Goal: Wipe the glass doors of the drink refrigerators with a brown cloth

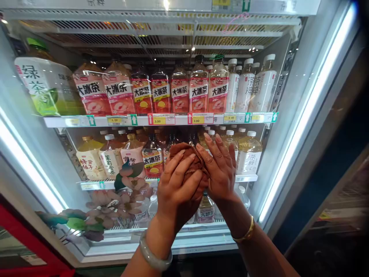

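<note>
A crumpled brown cloth (187,152) is bunched up in front of the bottle shelves of a lit drinks cooler. My left hand (177,186) wears a pale bangle and has its fingers bent over the cloth, pressing it. Just to the right, my right hand (220,167), with a gold bracelet at the wrist, has its fingers stretched upward and laid flat; its inner edge touches the cloth. Reflections and a flower decal (134,181) suggest a glass pane between the hands and the bottles. The hands hide part of the middle shelf.
Iced tea bottles (198,86) fill the upper shelf above a price strip (161,120). A large green tea bottle (47,82) stands at its left end. Light tubes (308,115) run down both sides. A red frame (25,238) borders the lower left.
</note>
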Motion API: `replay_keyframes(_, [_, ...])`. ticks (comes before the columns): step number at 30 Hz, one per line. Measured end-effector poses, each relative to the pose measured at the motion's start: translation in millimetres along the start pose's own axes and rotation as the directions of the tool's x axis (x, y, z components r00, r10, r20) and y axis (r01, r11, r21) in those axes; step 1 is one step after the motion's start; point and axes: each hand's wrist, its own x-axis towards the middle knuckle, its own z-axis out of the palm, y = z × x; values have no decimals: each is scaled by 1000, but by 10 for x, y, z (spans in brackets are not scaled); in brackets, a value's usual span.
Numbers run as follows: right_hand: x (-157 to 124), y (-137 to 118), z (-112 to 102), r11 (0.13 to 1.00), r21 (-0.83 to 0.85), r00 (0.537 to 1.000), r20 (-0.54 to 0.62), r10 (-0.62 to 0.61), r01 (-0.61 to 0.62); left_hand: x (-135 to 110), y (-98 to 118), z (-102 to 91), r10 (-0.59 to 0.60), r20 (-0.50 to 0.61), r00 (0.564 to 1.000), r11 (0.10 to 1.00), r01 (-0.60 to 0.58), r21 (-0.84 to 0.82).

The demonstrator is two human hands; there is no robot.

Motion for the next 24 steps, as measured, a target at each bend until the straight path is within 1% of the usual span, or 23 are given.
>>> replay_keyframes(2, [3,11,-27,999,45,1000,-14,-10,10,35,43,21,7,21,1000,1000,-7,-17])
replay_keyframes(4, [21,28,-78,998,64,1000,7,16,-17,107,12,-36,-45,33,998,999,45,8])
replay_keyframes(6, [41,62,-134,994,64,996,12,83,-83,174,-19,-73,-181,-64,982,981,184,59])
replay_keyframes(7, [47,88,-158,991,64,993,6,116,-117,194,-11,-57,-219,-108,970,971,228,73])
replay_keyframes(8, [49,118,-178,988,61,990,-5,142,-142,201,19,-14,-233,-128,964,966,244,81])
replay_keyframes(9, [45,151,-194,987,54,988,-14,155,-154,197,68,53,-211,-121,970,972,221,76])
replay_keyframes(11, [27,220,-219,989,43,989,-12,145,-145,172,200,218,-108,-49,993,993,110,40])
replay_keyframes(12, [15,253,-232,990,39,991,-3,135,-135,164,263,292,-56,-17,998,998,56,16])
replay_keyframes(14, [-3,311,-267,992,28,992,20,122,-123,175,347,381,-2,16,1000,1000,3,-17])
replay_keyframes(16, [-12,369,-318,992,0,991,46,127,-127,225,362,384,-28,3,1000,999,28,-16])
replay_keyframes(18, [-20,434,-378,991,-39,990,51,131,-129,278,348,362,-95,-39,995,995,95,-8])
replay_keyframes(20, [-35,510,-434,991,-65,992,44,119,-116,297,371,400,-158,-82,984,987,158,-16])
replay_keyframes(21, [-47,551,-456,992,-70,994,41,104,-101,289,409,454,-161,-96,982,987,158,-32])
replay_keyframes(22, [-60,592,-476,994,-69,996,37,86,-84,273,464,527,-134,-101,986,990,130,-52])
replay_keyframes(24, [-90,671,-506,998,-41,998,23,56,-55,236,601,695,-43,-113,993,996,34,-80])
